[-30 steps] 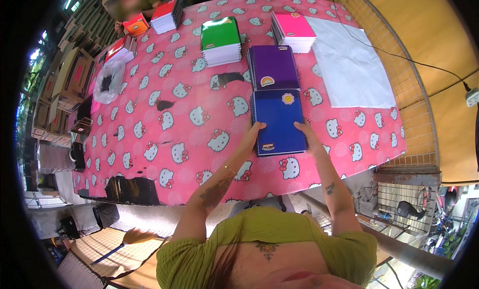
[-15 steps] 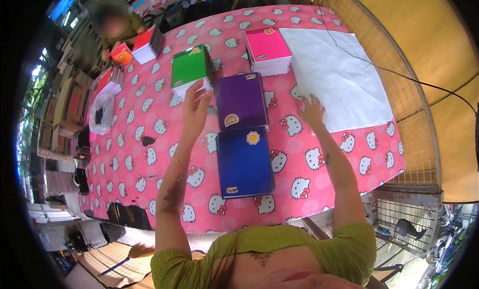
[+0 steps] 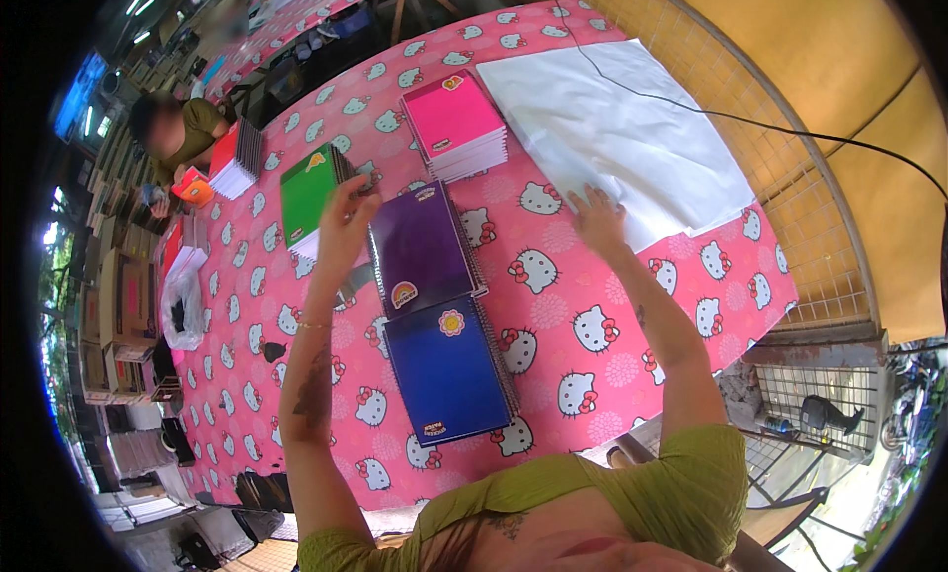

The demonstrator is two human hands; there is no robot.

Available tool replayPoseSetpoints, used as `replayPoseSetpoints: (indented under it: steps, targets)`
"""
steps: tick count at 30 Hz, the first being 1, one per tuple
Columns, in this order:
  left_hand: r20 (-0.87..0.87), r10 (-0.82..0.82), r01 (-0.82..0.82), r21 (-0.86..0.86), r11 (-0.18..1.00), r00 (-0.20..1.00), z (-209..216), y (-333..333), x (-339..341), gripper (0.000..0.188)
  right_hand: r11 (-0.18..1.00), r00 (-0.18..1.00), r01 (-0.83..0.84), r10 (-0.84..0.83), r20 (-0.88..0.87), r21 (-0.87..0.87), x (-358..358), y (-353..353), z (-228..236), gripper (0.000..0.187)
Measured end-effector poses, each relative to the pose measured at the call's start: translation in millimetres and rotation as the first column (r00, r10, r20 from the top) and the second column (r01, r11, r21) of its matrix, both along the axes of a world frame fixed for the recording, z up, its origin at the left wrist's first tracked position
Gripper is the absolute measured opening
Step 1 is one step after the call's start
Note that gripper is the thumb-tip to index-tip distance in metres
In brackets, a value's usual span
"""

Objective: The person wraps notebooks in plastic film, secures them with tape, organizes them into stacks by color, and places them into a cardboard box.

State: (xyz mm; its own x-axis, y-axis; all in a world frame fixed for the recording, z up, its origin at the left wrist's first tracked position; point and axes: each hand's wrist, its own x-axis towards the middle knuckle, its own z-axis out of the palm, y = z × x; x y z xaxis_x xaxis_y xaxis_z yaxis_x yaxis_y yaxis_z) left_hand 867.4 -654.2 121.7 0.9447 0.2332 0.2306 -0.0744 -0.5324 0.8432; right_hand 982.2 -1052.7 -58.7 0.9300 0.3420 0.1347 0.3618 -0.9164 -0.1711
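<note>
My right hand (image 3: 599, 219) rests at the near left edge of a stack of white sheets (image 3: 632, 127), fingers spread on the paper. The top sheet is rumpled around the fingertips. My left hand (image 3: 348, 214) is raised between a stack of green notebooks (image 3: 307, 194) and a purple notebook (image 3: 420, 244). Its fingers are loosely bent and apart, with nothing visible in them. Just below the purple notebook lies a blue spiral notebook (image 3: 444, 374) with a flower sticker. A small greyish flat thing (image 3: 355, 284) shows beside my left wrist; its kind is unclear.
A stack of pink notebooks (image 3: 452, 118) stands beyond the purple one. Red notebooks (image 3: 235, 157) and a clear plastic bag (image 3: 184, 310) sit at the left. Another person (image 3: 181, 135) handles an orange item there. A black cable (image 3: 741, 121) crosses above the sheets; a wire-mesh panel (image 3: 820, 226) borders the right.
The view has turned, shifting the notebooks left and the near ones lower. My left hand's fingers are more bent. My right hand remains at the sheets' edge, where the paper is now more rumpled.
</note>
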Motion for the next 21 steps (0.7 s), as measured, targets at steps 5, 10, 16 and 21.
replayPoseSetpoints:
  steps: [5,10,16,21]
  targets:
    - [0.013,0.096,-0.097,0.015,0.995,0.995,-13.5,9.0,-8.3,0.038,0.998,0.952,-0.03,0.045,-0.303,0.052,-10.7,29.3,24.1,0.063]
    - [0.087,0.045,-0.047,0.024,0.999,0.995,-14.0,-15.3,6.9,0.038,0.986,0.986,0.163,-0.164,0.033,0.032,40.3,8.4,24.2,0.071]
    - [-0.024,0.082,-0.083,-0.024,0.996,0.996,-22.7,-2.9,29.8,0.04,0.99,0.987,0.137,-0.139,-0.075,-0.031,53.0,6.6,10.4,0.07]
    - [-0.251,-0.008,0.012,0.013,1.0,0.968,-26.0,9.8,88.8,0.059,0.85,0.991,0.114,-0.057,-0.124,0.515,101.5,24.6,12.1,0.063]
